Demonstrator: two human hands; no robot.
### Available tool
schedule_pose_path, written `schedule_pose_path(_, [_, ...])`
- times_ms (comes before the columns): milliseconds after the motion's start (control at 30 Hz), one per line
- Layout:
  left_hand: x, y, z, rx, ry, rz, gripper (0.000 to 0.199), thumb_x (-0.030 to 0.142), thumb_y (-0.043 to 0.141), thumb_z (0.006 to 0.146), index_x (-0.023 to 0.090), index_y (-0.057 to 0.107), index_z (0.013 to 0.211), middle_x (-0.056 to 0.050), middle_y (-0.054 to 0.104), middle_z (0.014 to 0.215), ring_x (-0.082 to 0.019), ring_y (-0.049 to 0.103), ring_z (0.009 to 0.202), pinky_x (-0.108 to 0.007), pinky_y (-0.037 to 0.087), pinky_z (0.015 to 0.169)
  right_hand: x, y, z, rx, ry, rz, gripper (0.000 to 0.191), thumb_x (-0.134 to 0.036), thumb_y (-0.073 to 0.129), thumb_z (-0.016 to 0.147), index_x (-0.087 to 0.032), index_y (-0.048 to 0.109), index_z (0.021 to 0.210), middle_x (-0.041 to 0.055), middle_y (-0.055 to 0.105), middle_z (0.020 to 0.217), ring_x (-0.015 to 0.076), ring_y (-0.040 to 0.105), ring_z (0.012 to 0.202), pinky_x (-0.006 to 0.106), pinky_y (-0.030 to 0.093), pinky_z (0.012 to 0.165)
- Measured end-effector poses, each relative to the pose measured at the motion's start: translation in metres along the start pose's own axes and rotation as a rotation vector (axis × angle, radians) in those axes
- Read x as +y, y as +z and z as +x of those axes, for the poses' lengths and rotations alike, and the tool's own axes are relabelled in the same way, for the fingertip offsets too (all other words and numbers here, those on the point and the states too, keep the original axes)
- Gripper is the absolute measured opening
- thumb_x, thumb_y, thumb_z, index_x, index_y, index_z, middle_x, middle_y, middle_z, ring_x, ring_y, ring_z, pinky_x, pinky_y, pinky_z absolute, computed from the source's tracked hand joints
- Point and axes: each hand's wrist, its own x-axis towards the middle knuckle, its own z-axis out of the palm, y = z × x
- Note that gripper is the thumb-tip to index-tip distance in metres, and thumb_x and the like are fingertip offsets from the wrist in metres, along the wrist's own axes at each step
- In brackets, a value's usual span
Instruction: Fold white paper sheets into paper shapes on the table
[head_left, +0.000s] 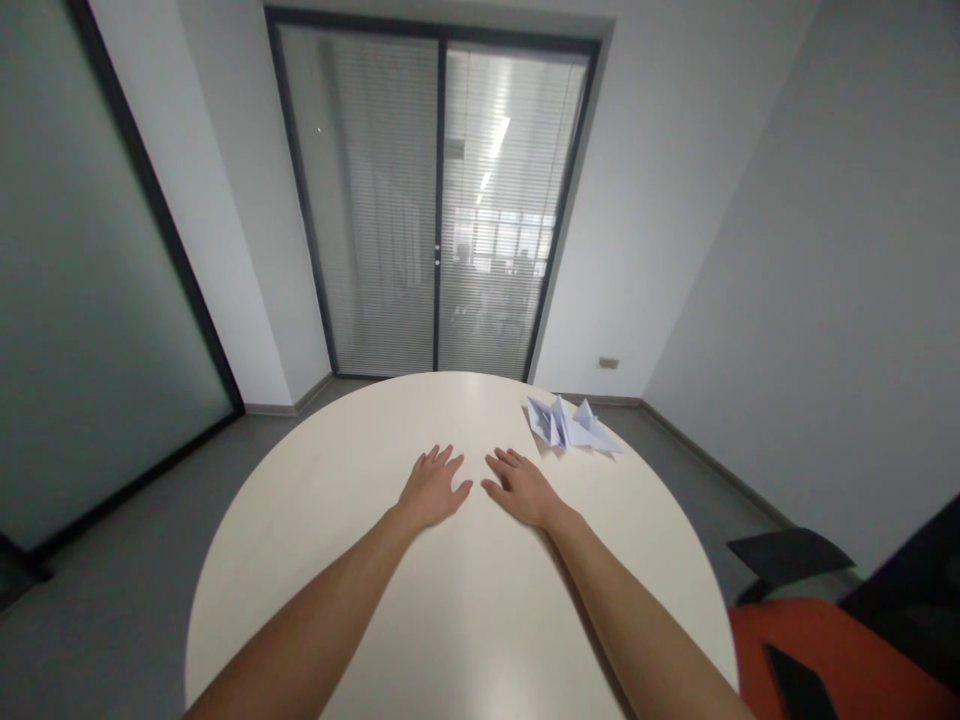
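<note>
My left hand [433, 487] lies palm down near the middle of the round white table [300, 530], its fingers apart and nothing in it. Just to its right, across a small gap, my right hand [521, 486] rests in the same way, open, with its thumb pointing toward the left thumb. Folded white paper pieces [570, 425] stand at the back right of the table, beyond my right hand and not touching it.
An orange chair [832, 650] with a black armrest [791, 555] is at the right of the table. Behind the table are glass panels with blinds [375, 220] in a dark frame. A frosted glass panel [90, 300] stands at the left.
</note>
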Motion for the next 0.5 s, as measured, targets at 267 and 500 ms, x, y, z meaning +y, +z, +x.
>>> schedule_pose_path(267, [0.001, 0.001, 0.007, 0.022, -0.007, 0.018, 0.057, 0.049, 0.047, 0.094, 0.019, 0.053, 0.142, -0.013, 0.043, 0.155, -0.035, 0.034, 0.145, -0.051, 0.026, 0.119, -0.001, -0.006, 0.004, 0.004, 0.035, -0.018, 0.056, -0.046, 0.050, 0.096, -0.013, 0.054, 0.141, 0.0166, 0.050, 0.148, 0.0272, 0.042, 0.141, 0.043, 0.028, 0.119])
schedule_pose_path(500, [-0.002, -0.007, 0.025, 0.078, 0.013, 0.005, 0.047, 0.043, 0.055, 0.090, 0.022, 0.063, 0.132, -0.011, 0.055, 0.145, -0.031, 0.046, 0.136, -0.046, 0.034, 0.115, 0.006, -0.032, 0.027, 0.162, 0.209, -0.143, 0.031, -0.030, 0.049, 0.095, -0.020, 0.069, 0.117, 0.0125, 0.064, 0.127, 0.0286, 0.053, 0.121, 0.042, 0.039, 0.106])
